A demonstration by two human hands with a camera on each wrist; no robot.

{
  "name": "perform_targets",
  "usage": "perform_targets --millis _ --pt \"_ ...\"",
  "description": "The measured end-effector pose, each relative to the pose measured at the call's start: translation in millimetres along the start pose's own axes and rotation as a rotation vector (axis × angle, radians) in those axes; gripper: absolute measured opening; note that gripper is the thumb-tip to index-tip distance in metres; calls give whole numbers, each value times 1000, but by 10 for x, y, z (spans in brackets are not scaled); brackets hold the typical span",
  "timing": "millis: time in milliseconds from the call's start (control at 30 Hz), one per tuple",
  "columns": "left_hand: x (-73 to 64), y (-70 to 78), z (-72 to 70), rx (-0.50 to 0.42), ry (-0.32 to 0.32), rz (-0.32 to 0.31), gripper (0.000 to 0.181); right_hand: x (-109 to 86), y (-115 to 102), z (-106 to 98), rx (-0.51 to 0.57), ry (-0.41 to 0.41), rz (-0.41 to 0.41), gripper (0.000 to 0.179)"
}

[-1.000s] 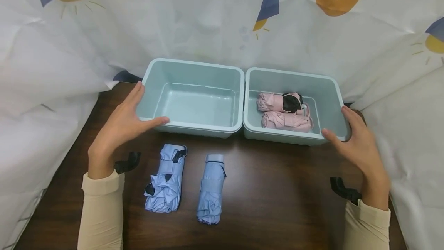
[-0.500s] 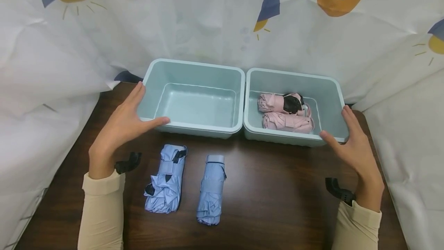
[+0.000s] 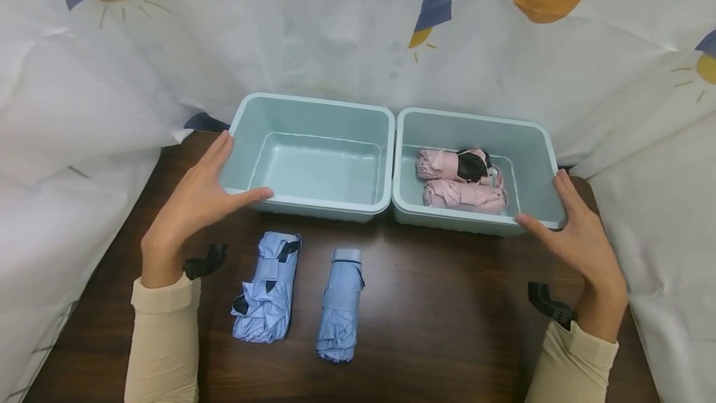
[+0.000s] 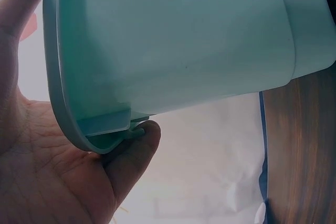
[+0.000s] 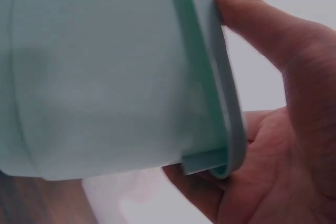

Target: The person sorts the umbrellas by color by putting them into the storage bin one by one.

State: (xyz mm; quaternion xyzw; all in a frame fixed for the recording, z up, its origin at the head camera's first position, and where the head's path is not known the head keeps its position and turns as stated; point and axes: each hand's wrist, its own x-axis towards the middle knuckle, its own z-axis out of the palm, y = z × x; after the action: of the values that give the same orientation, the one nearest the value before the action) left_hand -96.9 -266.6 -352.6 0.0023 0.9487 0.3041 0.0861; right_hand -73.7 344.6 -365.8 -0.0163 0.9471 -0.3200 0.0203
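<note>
i have the left hand (image 3: 192, 194) spread across the near outer corner of the left bin (image 3: 316, 163), thumb on its front rim, and the right hand (image 3: 584, 235) likewise spread at the end of the right bin (image 3: 475, 132) away from the left bin. just beside the left bin, the right bin holds a black-patched pink umbrella (image 3: 439, 164) and a plainer pink umbrella (image 3: 465, 196). in front of the left bin, my head feed shows a rumpled blue umbrella (image 3: 268, 291) and, toward that bin's right end, a neater blue umbrella (image 3: 340, 306) on the dark table (image 3: 436, 310).
</note>
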Motion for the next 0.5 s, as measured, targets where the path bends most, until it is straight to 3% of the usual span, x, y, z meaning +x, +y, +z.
perform_targets --millis 300,500 --pt "15 11 15 -13 -4 4 124 12 -42 -130 -27 -79 45 106" --pt "-3 6 -5 -4 4 1 124 20 -55 -105 4 -139 44 104"
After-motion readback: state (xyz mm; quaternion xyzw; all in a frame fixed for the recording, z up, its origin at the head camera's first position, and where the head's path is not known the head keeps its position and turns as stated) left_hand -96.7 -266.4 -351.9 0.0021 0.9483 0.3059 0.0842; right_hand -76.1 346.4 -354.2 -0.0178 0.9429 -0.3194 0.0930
